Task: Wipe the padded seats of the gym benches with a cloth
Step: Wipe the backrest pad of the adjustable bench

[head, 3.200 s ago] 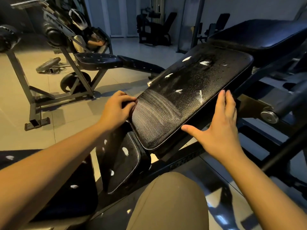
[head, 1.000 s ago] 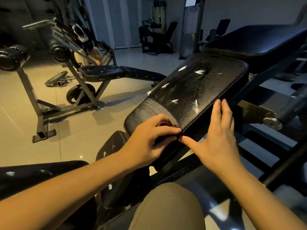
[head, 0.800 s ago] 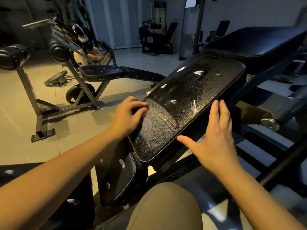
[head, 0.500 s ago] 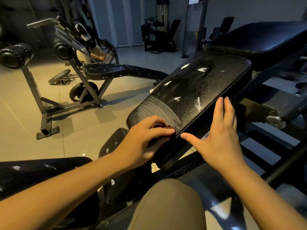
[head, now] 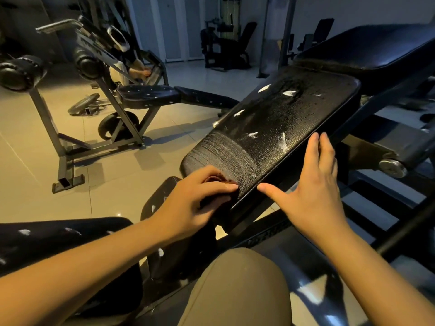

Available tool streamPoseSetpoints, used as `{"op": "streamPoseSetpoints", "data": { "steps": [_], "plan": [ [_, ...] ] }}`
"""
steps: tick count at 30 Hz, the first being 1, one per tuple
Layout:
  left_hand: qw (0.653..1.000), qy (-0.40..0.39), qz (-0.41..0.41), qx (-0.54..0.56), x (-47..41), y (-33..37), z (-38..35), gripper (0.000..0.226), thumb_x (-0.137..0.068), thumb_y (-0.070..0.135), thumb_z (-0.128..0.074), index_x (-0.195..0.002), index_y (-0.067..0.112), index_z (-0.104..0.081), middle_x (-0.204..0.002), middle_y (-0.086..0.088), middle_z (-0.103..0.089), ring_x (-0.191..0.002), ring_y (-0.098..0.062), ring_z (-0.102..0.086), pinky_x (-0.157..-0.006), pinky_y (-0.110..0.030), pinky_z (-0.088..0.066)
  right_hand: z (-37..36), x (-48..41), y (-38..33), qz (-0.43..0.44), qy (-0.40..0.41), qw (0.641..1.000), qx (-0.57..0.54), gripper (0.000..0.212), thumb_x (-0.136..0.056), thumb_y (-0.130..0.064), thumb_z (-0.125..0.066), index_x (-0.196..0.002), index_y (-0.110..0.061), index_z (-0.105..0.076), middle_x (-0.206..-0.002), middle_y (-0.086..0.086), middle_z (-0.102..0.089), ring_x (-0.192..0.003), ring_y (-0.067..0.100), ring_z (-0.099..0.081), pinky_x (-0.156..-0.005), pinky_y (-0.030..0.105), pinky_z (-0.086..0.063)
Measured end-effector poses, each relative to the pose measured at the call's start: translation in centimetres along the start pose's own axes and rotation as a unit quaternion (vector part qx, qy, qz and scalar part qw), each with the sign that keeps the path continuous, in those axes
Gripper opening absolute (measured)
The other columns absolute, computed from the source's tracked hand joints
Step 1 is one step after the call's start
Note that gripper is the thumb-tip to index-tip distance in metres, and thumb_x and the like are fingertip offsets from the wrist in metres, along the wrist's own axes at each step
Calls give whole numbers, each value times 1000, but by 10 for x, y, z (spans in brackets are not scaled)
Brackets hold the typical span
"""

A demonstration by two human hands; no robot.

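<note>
Left hand (head: 195, 196) curls around a dark cloth (head: 215, 178), pressing it on the near corner of the tilted black seat (head: 294, 118). Right hand (head: 308, 184), fingers straight and holding nothing, braces the seat's near edge. Wiping seems midway; next, the cloth should sweep up the seat over the white smears (head: 283, 141). No containers show.

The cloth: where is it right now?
In the head view the cloth is bunched under the left hand at the near end of the angled padded seat, left of the right hand.
</note>
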State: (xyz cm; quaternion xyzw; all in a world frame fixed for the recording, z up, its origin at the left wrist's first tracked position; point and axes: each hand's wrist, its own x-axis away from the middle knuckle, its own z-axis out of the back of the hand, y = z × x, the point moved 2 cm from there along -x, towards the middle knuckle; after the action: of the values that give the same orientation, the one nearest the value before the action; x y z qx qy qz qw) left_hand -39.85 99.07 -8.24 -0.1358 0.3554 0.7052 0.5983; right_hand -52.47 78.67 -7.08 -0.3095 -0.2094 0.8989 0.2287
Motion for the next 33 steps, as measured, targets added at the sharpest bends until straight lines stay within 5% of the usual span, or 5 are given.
{"op": "streamPoseSetpoints", "data": {
  "steps": [8, 16, 23, 30, 33],
  "plan": [
    [959, 142, 232, -80, -23, -99, 17, 18, -95, 16, -70, -112, 19, -76, -102, 4, -58, -94, -6, -54, -92, -46, -48, 1, 1, -1, -4, -1, 1000, -8, 134, -68, -66, -77, -162, -16, 3, -168, -6, 8, -154, 24, -4, -119, 55, -27],
    [999, -2, -39, -23, -2, -5, -3, 28, -97, 19, -66, -124, 14, -73, -118, -2, -62, -109, -16, -61, -90, -28, -51, 0, 0, -1, -3, 1, 1000, 0, 134, -67, -66, -77, -162, -16, 3, -168, -6, 7, -154, 24, -3, -119, 53, -26],
    [965, 159, 204, -49, -40, -91, 12, 18, -94, 19, -72, -110, 22, -78, -95, 19, -55, -92, -3, -57, -91, -44, -49, 0, 1, 1, -8, -1, 1000, -7, 134, -67, -69, -75, -162, -18, 4, -167, -10, 10, -155, 22, -2, -119, 53, -26],
    [997, -32, -65, 17, -11, 17, -2, 27, -97, 18, -68, -123, 15, -74, -118, -3, -62, -109, -16, -61, -90, -28, -50, 0, 0, 0, -3, 7, 1000, 0, 134, -66, -67, -76, -162, -17, 2, -167, -9, 7, -154, 24, -5, -118, 53, -28],
    [1000, 17, -4, -24, -30, -24, 4, 25, -96, 16, -69, -119, 14, -75, -113, -2, -63, -105, -13, -61, -90, -31, -51, -1, 0, 1, -4, 3, 1000, -5, 134, -67, -67, -77, -163, -18, 3, -168, -9, 7, -155, 25, -4, -119, 53, -26]
  ]
}}
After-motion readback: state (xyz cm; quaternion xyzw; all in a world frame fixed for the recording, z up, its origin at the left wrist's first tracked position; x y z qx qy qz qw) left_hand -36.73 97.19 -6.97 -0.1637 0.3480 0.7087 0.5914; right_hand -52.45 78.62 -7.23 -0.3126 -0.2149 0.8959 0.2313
